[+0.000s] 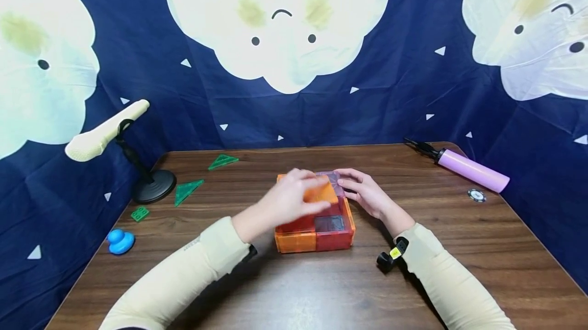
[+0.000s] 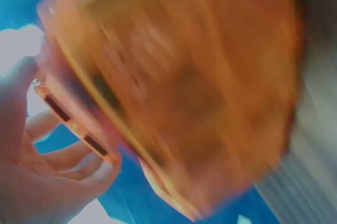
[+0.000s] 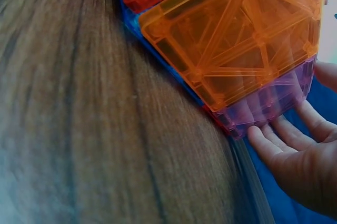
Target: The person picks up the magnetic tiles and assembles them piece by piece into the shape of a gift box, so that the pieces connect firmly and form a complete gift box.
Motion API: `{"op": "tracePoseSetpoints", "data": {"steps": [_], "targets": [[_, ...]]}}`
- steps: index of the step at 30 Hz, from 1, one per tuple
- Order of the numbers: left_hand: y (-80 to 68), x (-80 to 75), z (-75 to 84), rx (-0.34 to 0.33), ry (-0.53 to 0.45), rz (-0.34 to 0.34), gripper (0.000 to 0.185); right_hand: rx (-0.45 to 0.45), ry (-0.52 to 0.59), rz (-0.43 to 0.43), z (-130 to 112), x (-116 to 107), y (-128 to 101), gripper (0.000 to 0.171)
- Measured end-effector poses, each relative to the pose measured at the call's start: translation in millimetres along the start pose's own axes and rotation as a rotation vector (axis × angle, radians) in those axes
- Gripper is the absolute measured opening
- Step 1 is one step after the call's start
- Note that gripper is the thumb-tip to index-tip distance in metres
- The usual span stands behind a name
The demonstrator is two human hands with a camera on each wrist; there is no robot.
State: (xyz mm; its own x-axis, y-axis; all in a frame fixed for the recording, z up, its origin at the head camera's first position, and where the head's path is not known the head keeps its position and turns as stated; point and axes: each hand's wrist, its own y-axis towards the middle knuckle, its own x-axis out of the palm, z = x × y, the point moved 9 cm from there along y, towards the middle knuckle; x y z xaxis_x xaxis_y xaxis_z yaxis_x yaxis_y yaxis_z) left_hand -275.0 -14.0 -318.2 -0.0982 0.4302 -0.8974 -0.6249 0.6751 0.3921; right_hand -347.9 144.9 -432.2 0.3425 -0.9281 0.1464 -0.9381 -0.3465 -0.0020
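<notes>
In the head view, a low box of translucent magnetic tiles [image 1: 296, 242], orange, red and purple, sits mid-table. My left hand [image 1: 296, 194] is above it, pinching an orange square magnetic tile [image 1: 321, 194] between thumb and fingers. Dark magnets show along the tile's edge [image 2: 73, 124] in the left wrist view, where the box is blurred. My right hand [image 1: 367, 194] is at the box's back right corner, its loosely bent fingers touching a purple tile [image 3: 268, 97]. An orange side wall [image 3: 237, 39] fills much of the right wrist view.
Green triangular tiles [image 1: 187, 192], a green brick [image 1: 140, 213] and a blue duck [image 1: 121, 241] lie on the left. Behind them, a black stand [image 1: 153, 186] bears a cream sock-like thing [image 1: 107, 131]. On the right are a lilac hand pump [image 1: 473, 169] and a chip [image 1: 476, 195].
</notes>
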Motion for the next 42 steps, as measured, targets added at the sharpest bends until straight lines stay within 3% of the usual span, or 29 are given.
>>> {"op": "tracePoseSetpoints", "data": {"steps": [4,8,16,22,26,29,32,34,37,40,42], "targets": [[-3.2,15.5,34.5,0.096,0.059,-0.072,0.054,0.003,-0.001,0.013,0,0,1,0.048],[-7.2,28.4,50.4,0.140,0.137,-0.106,0.050,0.015,-0.014,0.026,0,-1,0,0.049],[-10.9,38.8,52.4,0.126,0.180,-0.113,0.049,0.017,-0.030,0.020,-1,3,-2,0.051],[-8.6,33.8,43.8,0.100,0.114,-0.092,0.052,0.007,-0.062,0.024,-3,3,-6,0.052],[-6.4,16.3,12.7,-0.033,0.019,-0.054,0.050,0.012,-0.088,0.012,-5,4,-14,0.056],[-9.9,3.1,-29.8,-0.165,-0.050,-0.006,0.045,0.030,-0.116,0.005,-5,5,-26,0.059],[-20.6,3.5,-78.9,-0.319,-0.180,0.005,0.042,0.049,-0.136,-0.018,-4,8,-42,0.061],[-31.1,13.6,-107.3,-0.418,-0.336,-0.014,0.040,0.059,-0.149,-0.045,-3,11,-53,0.063],[-47.5,35.4,-133.8,-0.545,-0.679,-0.061,0.040,0.067,-0.195,-0.107,-1,18,-71,0.067],[-58.0,51.7,-142.3,-0.597,-0.962,-0.085,0.042,0.041,-0.303,-0.184,-2,26,-84,0.078],[-60.6,56.5,-143.2,-0.611,-1.045,-0.091,0.044,0.007,-0.371,-0.213,-1,30,-90,0.086]]}}
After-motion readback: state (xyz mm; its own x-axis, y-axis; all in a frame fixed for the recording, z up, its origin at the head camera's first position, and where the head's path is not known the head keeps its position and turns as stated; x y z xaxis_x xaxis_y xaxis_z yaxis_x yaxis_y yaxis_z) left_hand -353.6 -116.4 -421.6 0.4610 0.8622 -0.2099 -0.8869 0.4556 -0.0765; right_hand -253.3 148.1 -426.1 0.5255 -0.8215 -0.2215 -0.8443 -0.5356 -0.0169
